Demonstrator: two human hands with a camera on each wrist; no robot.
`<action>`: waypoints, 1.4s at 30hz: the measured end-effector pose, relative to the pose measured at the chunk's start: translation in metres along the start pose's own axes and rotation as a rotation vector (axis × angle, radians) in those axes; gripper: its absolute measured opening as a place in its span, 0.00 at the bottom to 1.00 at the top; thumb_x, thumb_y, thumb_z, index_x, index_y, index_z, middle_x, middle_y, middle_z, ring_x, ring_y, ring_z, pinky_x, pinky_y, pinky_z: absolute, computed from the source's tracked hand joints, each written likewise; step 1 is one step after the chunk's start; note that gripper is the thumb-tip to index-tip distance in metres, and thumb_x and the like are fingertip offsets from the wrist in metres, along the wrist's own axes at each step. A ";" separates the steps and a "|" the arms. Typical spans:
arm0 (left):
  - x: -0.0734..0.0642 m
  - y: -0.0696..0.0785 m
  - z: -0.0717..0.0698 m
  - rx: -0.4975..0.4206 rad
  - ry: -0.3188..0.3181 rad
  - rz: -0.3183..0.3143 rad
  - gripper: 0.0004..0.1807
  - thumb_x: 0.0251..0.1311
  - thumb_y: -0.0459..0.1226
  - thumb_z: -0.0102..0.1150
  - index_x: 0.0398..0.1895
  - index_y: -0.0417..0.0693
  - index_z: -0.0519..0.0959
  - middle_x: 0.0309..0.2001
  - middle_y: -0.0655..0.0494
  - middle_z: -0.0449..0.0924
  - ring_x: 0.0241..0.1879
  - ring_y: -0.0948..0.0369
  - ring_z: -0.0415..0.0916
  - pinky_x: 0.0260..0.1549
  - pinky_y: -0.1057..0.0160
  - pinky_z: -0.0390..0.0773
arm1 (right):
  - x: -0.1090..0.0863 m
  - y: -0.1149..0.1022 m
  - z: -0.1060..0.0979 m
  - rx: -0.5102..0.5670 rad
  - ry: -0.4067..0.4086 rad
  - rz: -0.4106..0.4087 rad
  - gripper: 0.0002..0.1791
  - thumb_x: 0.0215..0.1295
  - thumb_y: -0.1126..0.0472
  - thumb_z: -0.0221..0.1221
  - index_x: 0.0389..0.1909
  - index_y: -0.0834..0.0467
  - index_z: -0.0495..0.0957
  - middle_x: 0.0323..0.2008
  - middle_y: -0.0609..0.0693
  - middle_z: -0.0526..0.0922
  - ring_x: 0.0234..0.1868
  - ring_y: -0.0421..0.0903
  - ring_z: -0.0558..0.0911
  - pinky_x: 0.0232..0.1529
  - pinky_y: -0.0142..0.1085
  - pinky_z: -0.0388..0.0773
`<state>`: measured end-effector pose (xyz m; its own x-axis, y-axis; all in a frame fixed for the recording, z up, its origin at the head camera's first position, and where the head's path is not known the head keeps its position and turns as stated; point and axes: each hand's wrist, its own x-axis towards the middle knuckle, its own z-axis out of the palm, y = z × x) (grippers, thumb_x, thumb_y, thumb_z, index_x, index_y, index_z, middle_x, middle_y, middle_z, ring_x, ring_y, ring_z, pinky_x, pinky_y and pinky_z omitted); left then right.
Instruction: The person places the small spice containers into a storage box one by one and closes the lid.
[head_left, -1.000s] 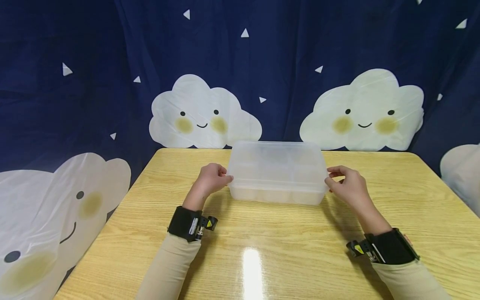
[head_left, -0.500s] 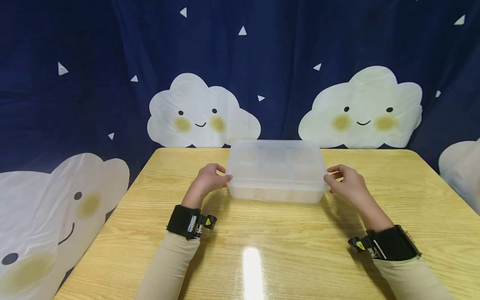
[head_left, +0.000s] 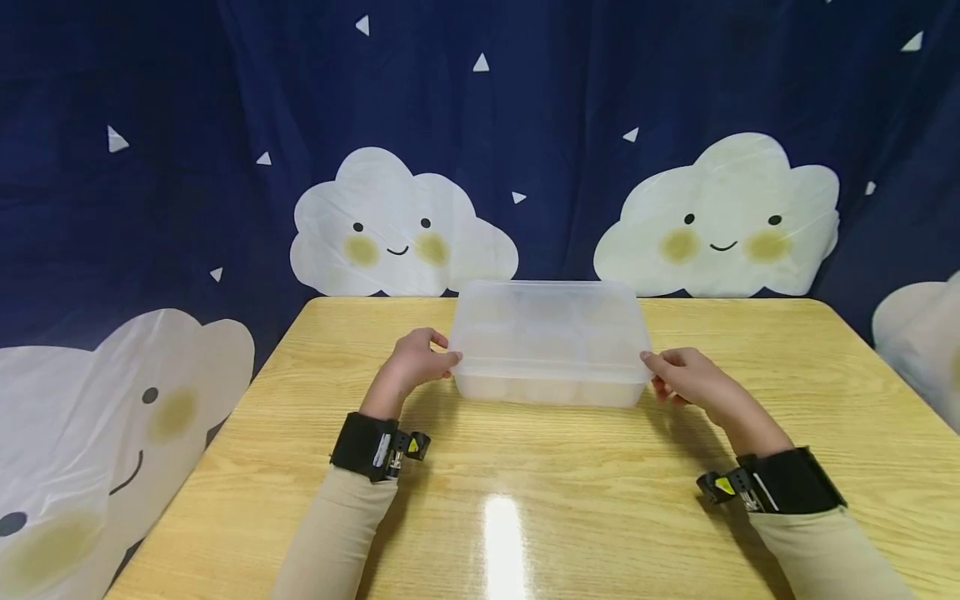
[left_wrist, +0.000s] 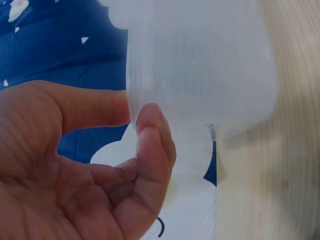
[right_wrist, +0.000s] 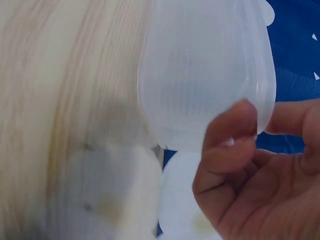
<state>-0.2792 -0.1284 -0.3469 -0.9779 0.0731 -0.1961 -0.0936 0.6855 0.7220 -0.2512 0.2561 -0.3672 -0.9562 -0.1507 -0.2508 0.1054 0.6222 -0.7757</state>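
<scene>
A translucent white plastic box (head_left: 551, 333) with a lid stands toward the back of the wooden table, and faint compartment walls show through its top. My left hand (head_left: 416, 360) pinches the rim at the box's left end. In the left wrist view the thumb (left_wrist: 97, 107) lies on the lid side while curled fingers (left_wrist: 155, 150) press under the edge. At the opposite end, my right hand (head_left: 693, 379) grips the rim between thumb and fingers. The right wrist view shows those fingers (right_wrist: 227, 135) bent beneath the rim of the box.
The light wooden table (head_left: 570, 483) ends just behind the box at a dark blue curtain (head_left: 555, 117) printed with smiling clouds. A black strap with a small camera (head_left: 378, 446) sits on the left wrist, another strap (head_left: 787, 482) on the right.
My right hand has shifted its hold: its thumb now lies over the rim and its fingers have dropped lower beneath it. The left hand keeps its pinch; the box stays in place.
</scene>
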 end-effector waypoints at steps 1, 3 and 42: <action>0.000 0.000 0.000 0.002 0.003 0.001 0.21 0.69 0.42 0.62 0.56 0.36 0.73 0.42 0.43 0.83 0.46 0.46 0.84 0.42 0.57 0.76 | 0.001 0.000 0.000 0.004 0.001 -0.007 0.27 0.82 0.45 0.42 0.32 0.64 0.72 0.25 0.49 0.72 0.30 0.47 0.74 0.32 0.39 0.72; 0.000 0.000 -0.001 0.007 0.008 0.004 0.21 0.69 0.42 0.62 0.56 0.37 0.73 0.40 0.43 0.83 0.45 0.46 0.84 0.41 0.57 0.74 | 0.002 -0.001 0.001 0.014 0.000 -0.013 0.27 0.82 0.45 0.41 0.31 0.63 0.71 0.25 0.48 0.71 0.28 0.45 0.72 0.31 0.38 0.70; 0.002 -0.010 0.000 -0.037 -0.018 0.054 0.23 0.69 0.40 0.62 0.62 0.39 0.73 0.34 0.46 0.85 0.40 0.46 0.84 0.41 0.55 0.76 | 0.143 -0.010 -0.054 0.156 -0.075 0.147 0.24 0.79 0.41 0.47 0.24 0.52 0.67 0.22 0.42 0.66 0.29 0.41 0.69 0.31 0.34 0.67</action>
<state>-0.2797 -0.1350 -0.3547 -0.9782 0.1223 -0.1680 -0.0481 0.6532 0.7556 -0.4036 0.2693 -0.3641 -0.9053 -0.1271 -0.4054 0.2885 0.5165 -0.8062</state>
